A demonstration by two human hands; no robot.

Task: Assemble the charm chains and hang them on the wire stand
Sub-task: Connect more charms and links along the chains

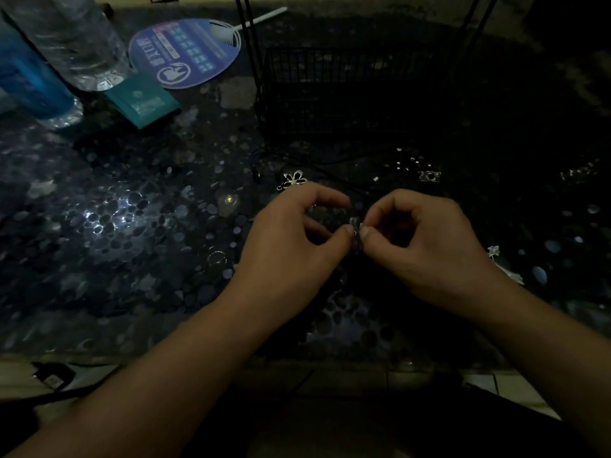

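Note:
The scene is dim. My left hand and my right hand meet over the table's middle, and both pinch one small shiny charm piece between thumb and finger. A silver flower charm on a dark cord lies just beyond my left hand. The black wire stand with a mesh basket base rises at the back centre. Small clear packets of parts lie to the right of the stand.
Two plastic bottles stand at the back left, with a teal packet and a round blue hand fan beside them. More clear wrappers lie at my right wrist. The table edge runs along the bottom.

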